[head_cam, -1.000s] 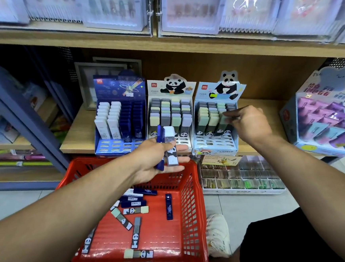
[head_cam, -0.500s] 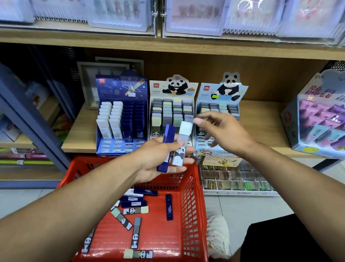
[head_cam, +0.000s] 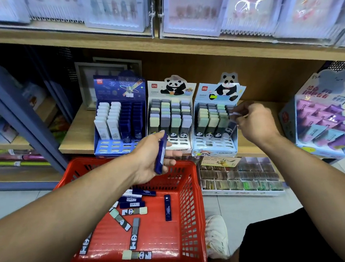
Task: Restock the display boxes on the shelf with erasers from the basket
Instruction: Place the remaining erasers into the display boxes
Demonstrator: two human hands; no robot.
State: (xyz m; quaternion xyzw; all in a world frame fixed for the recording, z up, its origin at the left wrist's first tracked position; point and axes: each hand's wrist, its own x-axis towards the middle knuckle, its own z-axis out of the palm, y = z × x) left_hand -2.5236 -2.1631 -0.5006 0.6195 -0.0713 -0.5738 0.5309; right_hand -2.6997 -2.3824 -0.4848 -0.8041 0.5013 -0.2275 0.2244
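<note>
Three display boxes stand on the wooden shelf (head_cam: 79, 136): a dark blue box (head_cam: 119, 118), a white panda box (head_cam: 171, 118) and a light blue panda box (head_cam: 215, 123). My left hand (head_cam: 155, 155) holds a dark blue eraser (head_cam: 160, 154) above the red basket (head_cam: 190, 193). My right hand (head_cam: 253, 122) pinches a panda eraser (head_cam: 233, 117) at the right column of the light blue box. Several blue and panda erasers (head_cam: 133, 222) lie loose in the basket.
A tilted purple and blue display box (head_cam: 325, 116) stands at the shelf's right end. A tray of small packets (head_cam: 239, 177) sits below the shelf edge. Spiral notebooks (head_cam: 219, 7) fill the upper shelf. A white shoe (head_cam: 217, 237) is beside the basket.
My right hand took the panda eraser from my left hand and carried it right to the light blue box. My left hand now holds only the dark blue eraser.
</note>
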